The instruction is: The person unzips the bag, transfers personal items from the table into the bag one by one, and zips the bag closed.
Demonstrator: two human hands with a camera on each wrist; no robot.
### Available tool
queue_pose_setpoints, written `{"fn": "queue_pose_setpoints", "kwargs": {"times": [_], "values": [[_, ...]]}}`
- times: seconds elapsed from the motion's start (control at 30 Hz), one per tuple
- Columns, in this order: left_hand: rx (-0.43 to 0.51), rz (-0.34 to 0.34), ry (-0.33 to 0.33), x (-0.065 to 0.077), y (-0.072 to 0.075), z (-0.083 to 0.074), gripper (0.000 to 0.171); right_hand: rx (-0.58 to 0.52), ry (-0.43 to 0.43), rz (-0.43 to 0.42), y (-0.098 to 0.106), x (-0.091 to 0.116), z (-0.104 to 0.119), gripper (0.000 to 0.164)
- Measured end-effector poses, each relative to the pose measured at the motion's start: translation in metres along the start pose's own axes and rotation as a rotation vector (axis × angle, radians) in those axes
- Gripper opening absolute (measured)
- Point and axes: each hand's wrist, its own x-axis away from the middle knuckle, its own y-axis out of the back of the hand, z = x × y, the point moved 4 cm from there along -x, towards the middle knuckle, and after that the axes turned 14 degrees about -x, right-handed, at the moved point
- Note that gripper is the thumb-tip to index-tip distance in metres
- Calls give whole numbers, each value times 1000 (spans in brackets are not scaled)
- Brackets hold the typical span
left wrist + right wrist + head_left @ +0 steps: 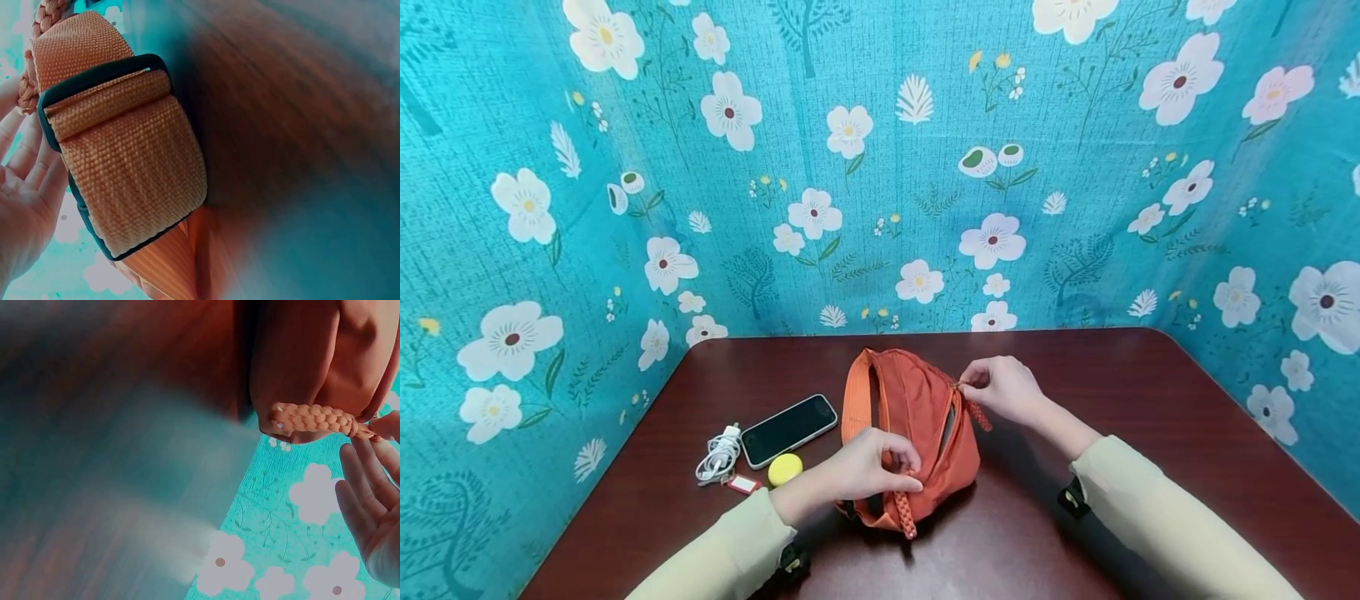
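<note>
An orange-red waist bag [917, 417] lies on the table, its front zip parted along a dark slit [950, 427]. At the bag's far right end, my right hand [1006, 390] pinches the base of a braided zipper pull [315, 419] between thumb and forefinger. My left hand [867, 467] is over the near end, thumb and fingertips pinching the top of a second braided zipper pull [905, 512]. In the left wrist view, the orange strap [134, 169] with its black buckle [103, 78] covers part of that hand.
Left of the bag lie a phone [788, 430], a coiled white charger cable [721, 457], a red-and-white key tag [744, 483] and a yellow round object [786, 469]. A flowered blue cloth [880, 200] hangs behind the dark wooden table [1075, 358].
</note>
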Motion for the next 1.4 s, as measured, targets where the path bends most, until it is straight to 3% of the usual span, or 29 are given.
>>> {"fn": "queue_pose_setpoints", "kwargs": {"times": [0.33, 0.5, 0.73, 0.93, 1.23, 1.4], "values": [[27, 94, -27, 2, -6, -3, 12, 32, -25, -65, 11, -15, -2, 5], [13, 134, 5, -9, 3, -1, 8, 22, -16, -61, 12, -18, 4, 4], [-32, -1, 101, -51, 26, 10, 15, 9, -17, -69, 15, -21, 8, 4], [-127, -63, 170, -78, 27, 22, 24, -31, -1, -55, 13, -20, 9, 4], [-184, -97, 209, -88, 23, 25, 29, -52, 38, -41, 13, -20, 15, 4], [-187, -97, 211, -90, 21, 23, 22, -52, 32, -35, 13, -20, 15, 5]]}}
